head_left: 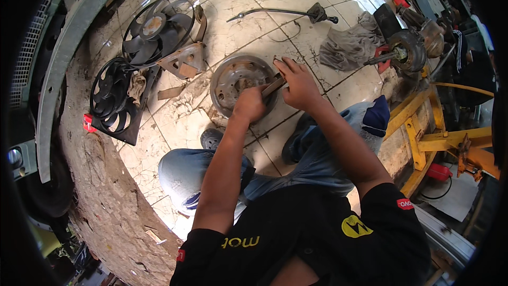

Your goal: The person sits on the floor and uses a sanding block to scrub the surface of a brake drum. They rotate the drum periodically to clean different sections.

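Crouching over a tiled floor, I have both hands above a round, rusty brake drum or backing plate (225,82) that lies flat. My left hand (250,104) is closed round the lower end of a narrow, curved brown piece that looks like a brake shoe (273,86). At its upper end my right hand (298,85) grips it, fingers bent over the top edge and thumb below. The piece is tilted over the plate's right side, and my hands hide part of both. A loose brown strip (171,92) lies left of the plate.
Two black radiator fans (153,26) and a rusty triangular bracket (182,61) lie to the left. A lever with a long rod (275,11) is beyond the plate. Right are a grey rag (349,45), a hub assembly (407,50) and a yellow metal frame (418,137).
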The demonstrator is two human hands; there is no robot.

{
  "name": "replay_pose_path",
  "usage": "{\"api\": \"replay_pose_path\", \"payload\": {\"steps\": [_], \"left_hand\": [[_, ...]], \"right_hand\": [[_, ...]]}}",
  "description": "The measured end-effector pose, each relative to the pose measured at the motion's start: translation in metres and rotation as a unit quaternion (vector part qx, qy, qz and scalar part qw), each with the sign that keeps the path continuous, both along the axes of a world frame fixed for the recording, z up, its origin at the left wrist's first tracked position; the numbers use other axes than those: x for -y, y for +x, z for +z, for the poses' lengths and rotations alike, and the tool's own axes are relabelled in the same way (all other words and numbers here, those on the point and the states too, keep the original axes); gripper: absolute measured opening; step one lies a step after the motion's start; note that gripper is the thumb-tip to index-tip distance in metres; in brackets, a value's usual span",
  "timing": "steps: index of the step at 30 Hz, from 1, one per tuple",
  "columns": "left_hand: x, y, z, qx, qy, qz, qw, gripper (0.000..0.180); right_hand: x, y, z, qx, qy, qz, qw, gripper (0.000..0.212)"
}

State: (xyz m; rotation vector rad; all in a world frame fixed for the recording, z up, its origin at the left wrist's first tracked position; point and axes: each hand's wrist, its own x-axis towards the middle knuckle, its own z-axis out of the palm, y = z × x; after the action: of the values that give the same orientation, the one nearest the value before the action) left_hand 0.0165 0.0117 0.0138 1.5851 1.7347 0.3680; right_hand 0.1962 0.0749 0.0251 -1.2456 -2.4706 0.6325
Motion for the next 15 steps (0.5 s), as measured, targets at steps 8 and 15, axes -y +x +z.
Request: {"api": "replay_pose_path", "payload": {"steps": [8,15], "left_hand": [[0.001,0.002,-0.001,0.001,-0.007,-0.038,0.999,0.053],[0.004,0.003,0.011,0.010,-0.040,-0.002,0.999,0.049]], "right_hand": [[0.015,-0.012,-0.009,0.109,0.067,0.054,0.990,0.082],[0.027,-0.013,-0.015,0.064,0.048,0.065,0.995,0.084]]}}
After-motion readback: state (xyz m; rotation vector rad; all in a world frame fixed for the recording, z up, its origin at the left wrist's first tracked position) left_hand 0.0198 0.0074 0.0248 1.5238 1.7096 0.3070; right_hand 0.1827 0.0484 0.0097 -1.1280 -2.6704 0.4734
